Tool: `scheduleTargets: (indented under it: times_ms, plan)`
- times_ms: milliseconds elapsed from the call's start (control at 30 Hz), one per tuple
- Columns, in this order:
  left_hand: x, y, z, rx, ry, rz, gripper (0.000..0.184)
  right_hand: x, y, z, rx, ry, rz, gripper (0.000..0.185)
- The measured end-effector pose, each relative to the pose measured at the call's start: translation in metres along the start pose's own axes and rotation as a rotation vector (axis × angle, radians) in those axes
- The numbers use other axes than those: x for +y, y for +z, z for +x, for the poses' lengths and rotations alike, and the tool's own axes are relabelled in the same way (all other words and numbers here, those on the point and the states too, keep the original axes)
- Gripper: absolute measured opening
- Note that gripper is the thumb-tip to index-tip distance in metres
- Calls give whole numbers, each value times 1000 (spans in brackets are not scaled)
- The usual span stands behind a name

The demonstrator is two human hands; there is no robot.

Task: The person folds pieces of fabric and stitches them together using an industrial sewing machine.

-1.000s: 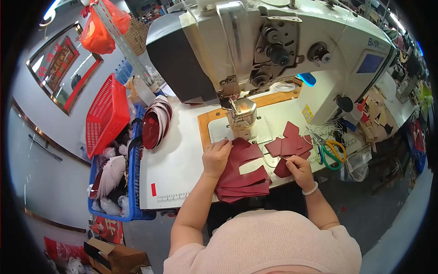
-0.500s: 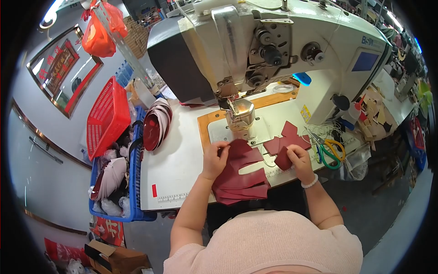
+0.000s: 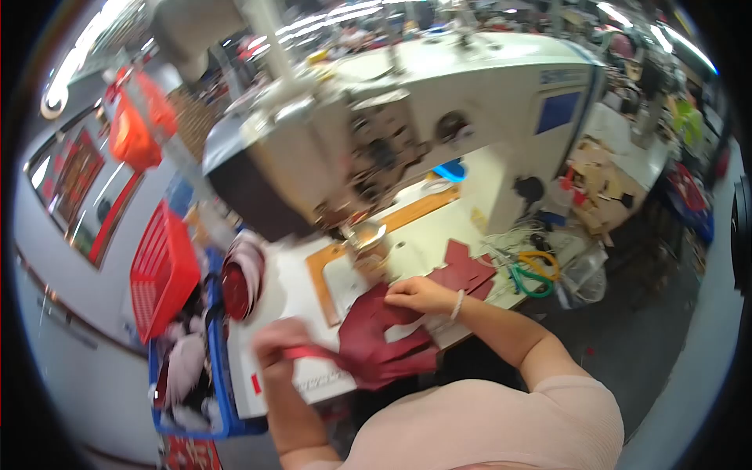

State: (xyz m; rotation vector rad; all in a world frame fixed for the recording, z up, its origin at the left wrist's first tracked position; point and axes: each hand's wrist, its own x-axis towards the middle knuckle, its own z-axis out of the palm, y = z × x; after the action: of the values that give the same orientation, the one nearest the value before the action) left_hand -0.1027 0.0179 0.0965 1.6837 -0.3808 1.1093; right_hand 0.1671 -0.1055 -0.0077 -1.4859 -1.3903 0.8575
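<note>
Blurred by motion, my left hand (image 3: 280, 343) is closed on the end of a dark red piece (image 3: 317, 354) stretching toward the stack. My right hand (image 3: 413, 296) pinches a small dark red piece (image 3: 397, 313) over the upper right of the stack. The stack of dark red cut pieces (image 3: 392, 356) lies at the table's front edge, below the sewing machine's post (image 3: 366, 249). More dark red pieces (image 3: 464, 270) lie to the right, beyond my right hand.
The white sewing machine (image 3: 486, 86) spans the back. Scissors with green and yellow handles (image 3: 533, 274) lie among threads at the right. At left are curved red-and-white pieces (image 3: 243, 278), a red basket (image 3: 163, 270) and a blue crate (image 3: 223, 392).
My left hand has moved left and down, pulling a dark red piece outward. My right hand has moved left over the stack with its small piece. The camera view has shifted and blurred.
</note>
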Motion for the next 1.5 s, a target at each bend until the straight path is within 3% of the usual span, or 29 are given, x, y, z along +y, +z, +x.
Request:
scheduleTargets:
  times_ms: [67, 100, 133, 233, 267, 300, 367, 467, 500, 567, 700, 733, 833, 1033, 1200, 1300, 1500]
  plan:
    - [24, -13, 16, 256, 116, 177, 17, -18, -16, -8, 83, -43, -1, 27]
    - [30, -12, 21, 525, 123, 338, 16, -27, -25, -12, 106, -52, 4, 26]
    - [32, -27, 23, 595, 8, 478, 11, -42, -38, -18, 94, -21, -28, 26]
    - [16, -41, 56, 86, -501, 768, 23, -59, -58, -22, 72, 129, 170, 26]
    - [-2, -48, 56, -51, -598, 860, 21, -57, -65, -18, 78, -187, -40, 23]
    - [-15, -49, 57, -136, -719, 831, 17, -65, -70, -20, 121, -218, -103, 21]
    - [-29, -46, 61, -197, -721, 822, 16, -89, -73, -28, 171, -287, -201, 18]
    - [-37, -37, 76, -229, -799, 748, 20, -93, -80, -12, 180, -200, -150, 15]
    - [-46, -35, 76, -229, -692, 643, 21, -101, -78, -7, 207, -168, -148, 12]
    - [-52, -18, 80, -158, -744, 540, 20, -107, -75, 6, 261, -332, -288, 13]
    - [-83, -7, 69, -126, -877, 201, 20, -104, -58, 30, 356, -368, -297, 11]
    - [-87, -5, 70, -163, -884, 242, 18, -106, -52, 35, 427, -367, -298, 10]
    - [-89, 17, 75, -8, -859, 90, 17, -111, -48, 42, 511, -325, -495, 13]
    - [-97, 29, 83, 104, -983, 106, 22, -100, -43, 49, 538, -318, -329, 12]
    - [-107, 27, 80, 206, -938, 11, 20, -95, -39, 51, 553, -269, -190, 13]
    - [-112, 24, 79, 211, -936, -18, 20, -97, -39, 52, 589, -351, -240, 16]
    - [-115, 24, 81, 228, -939, -15, 19, -103, -38, 51, 589, -262, -255, 17]
